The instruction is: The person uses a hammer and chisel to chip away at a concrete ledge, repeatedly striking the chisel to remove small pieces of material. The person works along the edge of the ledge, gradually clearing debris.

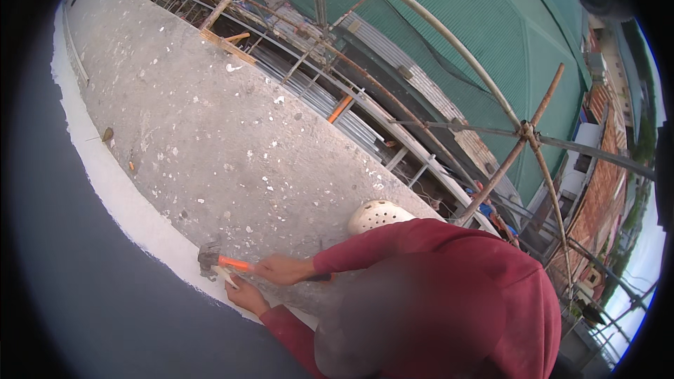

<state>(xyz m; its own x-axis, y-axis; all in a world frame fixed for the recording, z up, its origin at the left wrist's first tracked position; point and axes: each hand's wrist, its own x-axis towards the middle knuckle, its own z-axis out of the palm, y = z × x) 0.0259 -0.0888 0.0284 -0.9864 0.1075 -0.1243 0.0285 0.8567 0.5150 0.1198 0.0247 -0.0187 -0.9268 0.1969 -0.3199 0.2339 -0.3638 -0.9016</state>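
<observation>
My right hand (284,269) is closed around the orange handle of a hammer (235,263). Its dark head (209,255) is down by the foot of the wall. Just below it, my left hand (247,296) pinches a short, pale, slim piece (226,276) close to the hammer head; its exact kind is too small to make out. Both hands are low over the white strip (158,228) along the base of the dark grey wall (133,295). Maroon sleeves cover both my arms.
Grey concrete floor (203,119) with white spatters runs to the upper left. A white clog (379,215) is beside the right sleeve. Past the floor's edge are scaffold poles (495,175), metal sheets and a green roof (456,0). A blurred dark patch covers the lower middle.
</observation>
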